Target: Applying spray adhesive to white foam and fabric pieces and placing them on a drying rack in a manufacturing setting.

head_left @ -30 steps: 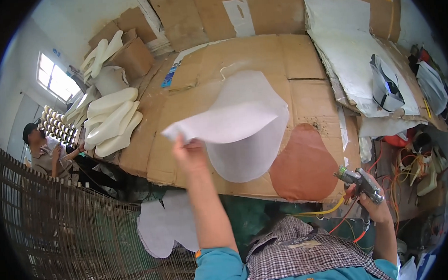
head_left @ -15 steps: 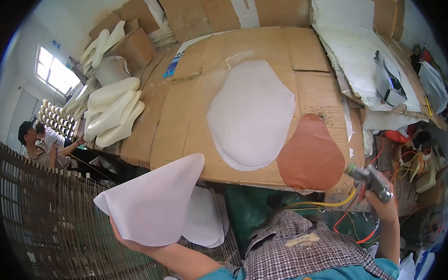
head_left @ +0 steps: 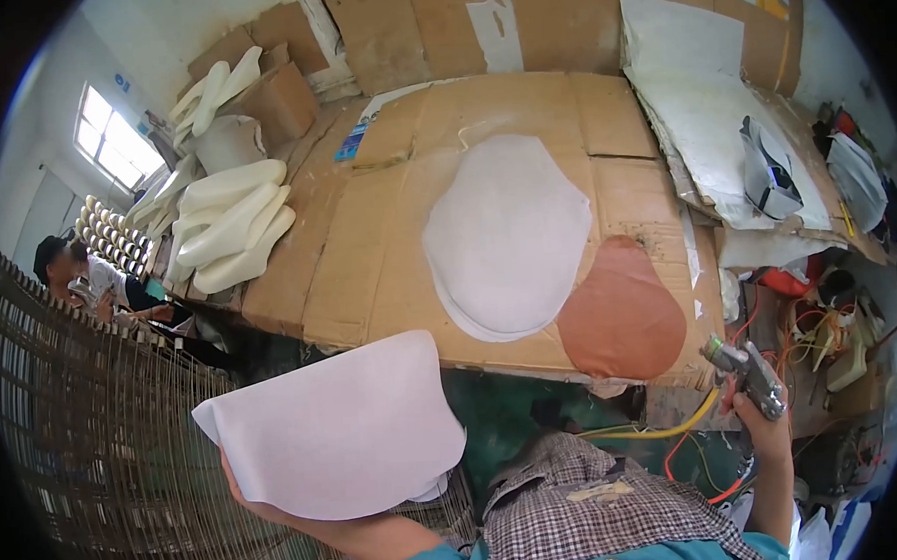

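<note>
While your table offers bare cardboard between the white molded forms on its left and the stack of pale sheets at its middle, the near edge is busier: the brown piece sits right by it, close against the stack's lower right side. Off that edge, to your left, you've got the lifted pale sheet out in front of the wire rack, its top overlapping the table's rim in view; whether they touch, you can't tell. Your left hand supports it at the left end, mostly hidden behind, so how far those fingers close doesn't show. Over on the right, your right hand is wrapped around the spray gun, nozzle tilted up and leftward, just beyond the table's near right corner.
</note>
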